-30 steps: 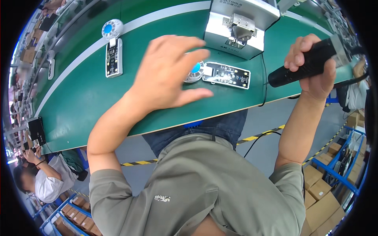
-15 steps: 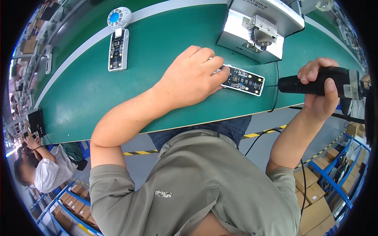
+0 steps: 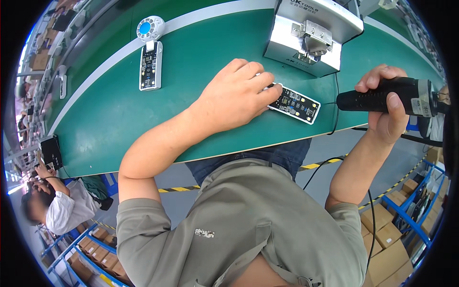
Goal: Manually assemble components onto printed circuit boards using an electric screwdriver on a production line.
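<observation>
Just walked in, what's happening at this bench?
The person's left hand holds the left end of a white-cased circuit board unit on the green bench. The right hand grips a black electric screwdriver, its bit pointing at the unit's right end, apparently not touching. A second unit with a round fan-like head lies untouched farther left.

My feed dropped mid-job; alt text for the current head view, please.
The left hand holds one end of a white-cased circuit board on a green bench; the right hand points a black driver toward its other end. A silver machine stands beyond; a second board lies left.
</observation>
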`<state>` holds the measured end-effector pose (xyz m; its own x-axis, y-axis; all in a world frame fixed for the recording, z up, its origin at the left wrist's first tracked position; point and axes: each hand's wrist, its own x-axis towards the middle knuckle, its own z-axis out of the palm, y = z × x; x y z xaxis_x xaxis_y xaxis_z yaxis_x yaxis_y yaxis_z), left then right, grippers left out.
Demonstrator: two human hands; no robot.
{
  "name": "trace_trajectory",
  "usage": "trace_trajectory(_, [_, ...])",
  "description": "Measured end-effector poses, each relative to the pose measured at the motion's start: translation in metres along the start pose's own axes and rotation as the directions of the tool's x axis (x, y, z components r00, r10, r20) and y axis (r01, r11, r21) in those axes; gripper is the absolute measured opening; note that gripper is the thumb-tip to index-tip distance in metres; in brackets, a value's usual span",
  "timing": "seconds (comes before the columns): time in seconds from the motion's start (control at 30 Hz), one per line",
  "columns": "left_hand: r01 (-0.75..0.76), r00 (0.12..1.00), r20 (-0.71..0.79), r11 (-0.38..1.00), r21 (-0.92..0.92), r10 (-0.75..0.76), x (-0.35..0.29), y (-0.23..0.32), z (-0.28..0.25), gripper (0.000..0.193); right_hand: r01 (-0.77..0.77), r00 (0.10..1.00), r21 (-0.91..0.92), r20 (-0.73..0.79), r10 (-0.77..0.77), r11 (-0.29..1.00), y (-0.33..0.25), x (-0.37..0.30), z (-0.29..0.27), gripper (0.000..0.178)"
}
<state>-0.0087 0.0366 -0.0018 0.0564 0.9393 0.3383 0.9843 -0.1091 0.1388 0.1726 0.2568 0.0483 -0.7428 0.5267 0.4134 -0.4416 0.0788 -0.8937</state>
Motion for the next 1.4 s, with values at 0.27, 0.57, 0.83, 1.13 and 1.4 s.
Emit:
trace_trajectory(0.27, [0.018, 0.999, 0.049, 1.0, -0.001, -0.018, 0.003, -0.004, -0.001, 0.04, 0.031, 0.996, -0.027, -0.083, -0.033, 0.999, 0.006, 0.001, 0.012, 0.034])
trace_trajectory(0.57, [-0.008, 1.0, 0.026, 1.0, -0.007, 0.008, -0.02, -0.017, -0.051, 0.04, -0.037, 0.999, 0.046, 0.026, 0.036, 0.998, 0.002, -0.01, 0.002, 0.037])
trace_trajectory(0.83, [0.403, 0.901, -0.379, 0.735, 0.546, -0.212, -0.073, -0.196, -0.139, 0.048, -0.006, 1.0, 0.002, 0.022, 0.006, 1.0, -0.009, -0.012, 0.002, 0.033])
trace_trajectory(1.13, [0.678, 0.684, -0.275, 0.449, 0.582, -0.676, -0.145, -0.27, -0.084, 0.058, 0.031, 0.999, -0.04, 0.013, -0.031, 0.999, -0.009, -0.019, 0.015, 0.031])
trace_trajectory(1.4, [0.17, 0.985, -0.092, 0.813, 0.557, -0.143, -0.102, -0.17, -0.085, 0.06, 0.009, 1.0, -0.049, 0.0, -0.008, 0.999, -0.015, -0.019, 0.005, 0.03])
